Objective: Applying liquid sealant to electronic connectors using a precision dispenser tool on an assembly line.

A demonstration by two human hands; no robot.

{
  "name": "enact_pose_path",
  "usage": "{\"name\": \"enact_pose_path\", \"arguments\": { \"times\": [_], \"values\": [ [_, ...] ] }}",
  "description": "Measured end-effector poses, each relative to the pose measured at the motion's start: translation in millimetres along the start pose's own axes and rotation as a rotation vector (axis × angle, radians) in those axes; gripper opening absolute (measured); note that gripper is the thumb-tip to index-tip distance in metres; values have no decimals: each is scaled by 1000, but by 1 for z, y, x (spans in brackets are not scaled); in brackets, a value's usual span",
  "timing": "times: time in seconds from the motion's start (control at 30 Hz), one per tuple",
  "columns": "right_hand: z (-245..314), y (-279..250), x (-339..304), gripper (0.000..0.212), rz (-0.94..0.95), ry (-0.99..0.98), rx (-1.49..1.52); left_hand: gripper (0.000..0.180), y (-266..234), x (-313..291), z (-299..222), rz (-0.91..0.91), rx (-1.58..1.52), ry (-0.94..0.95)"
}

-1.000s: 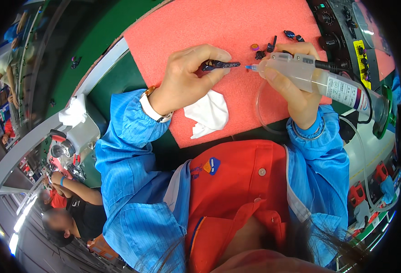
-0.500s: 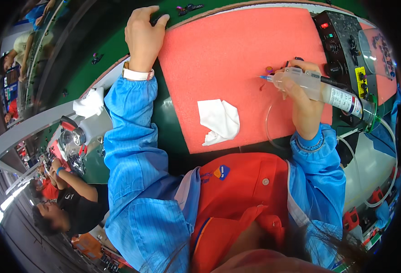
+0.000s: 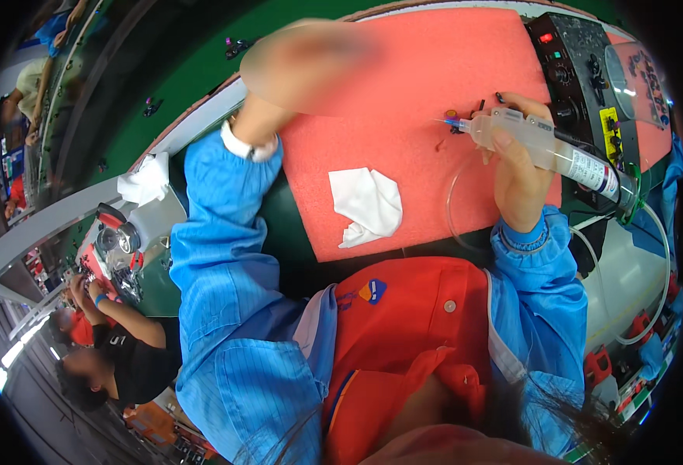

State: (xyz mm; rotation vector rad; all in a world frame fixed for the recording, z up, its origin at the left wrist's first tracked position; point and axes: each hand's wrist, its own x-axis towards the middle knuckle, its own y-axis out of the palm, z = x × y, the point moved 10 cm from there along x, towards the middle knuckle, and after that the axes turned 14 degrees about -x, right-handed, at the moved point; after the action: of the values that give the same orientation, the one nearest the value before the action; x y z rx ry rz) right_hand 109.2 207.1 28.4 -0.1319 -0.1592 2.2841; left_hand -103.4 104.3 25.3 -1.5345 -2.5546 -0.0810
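My right hand (image 3: 521, 174) is wrapped round a translucent dispensing syringe (image 3: 541, 149), whose thin blue-based needle points left over the pink foam mat (image 3: 411, 70). Close to the needle is a small dark part (image 3: 452, 115) with an orange and purple round face. Whether my right fingers also hold that part, I cannot tell. A tube runs from the syringe's green-rimmed rear end. Over the mat's far left corner, my left hand (image 3: 303, 66) is smeared, so its fingers and anything in them are hidden. Below it on the mat rests a crumpled white cloth (image 3: 369, 205).
A black control box (image 3: 562, 74) with knobs and a red light stands at the right, beside a clear cup (image 3: 628, 85) of small dark parts. Beyond the mat runs a green belt (image 3: 194, 74) carrying several dark parts. Co-workers sit at the left.
My left hand has moved right and nearer, from the green belt to over the mat's far left corner. My right hand with the syringe has stayed almost in place.
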Motion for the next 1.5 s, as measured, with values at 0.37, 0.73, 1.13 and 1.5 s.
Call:
{"name": "enact_pose_path", "arguments": {
  "times": [0.37, 0.73, 1.13, 1.5],
  "values": [
    [6, 7, -6, 38, 110, -145, -11, 21, 72, -42, 0, 149, -83, -24],
    [8, 18, -6, 31, 119, -64, -99, 19, 74, -42, -4, 146, 43, 42],
    [5, 20, -5, 22, 121, -101, -163, 19, 75, -41, -10, 157, 46, 99],
    [7, 19, -5, 28, 113, -92, -202, 19, 78, -42, -9, 210, 68, 41]
  ]
}}
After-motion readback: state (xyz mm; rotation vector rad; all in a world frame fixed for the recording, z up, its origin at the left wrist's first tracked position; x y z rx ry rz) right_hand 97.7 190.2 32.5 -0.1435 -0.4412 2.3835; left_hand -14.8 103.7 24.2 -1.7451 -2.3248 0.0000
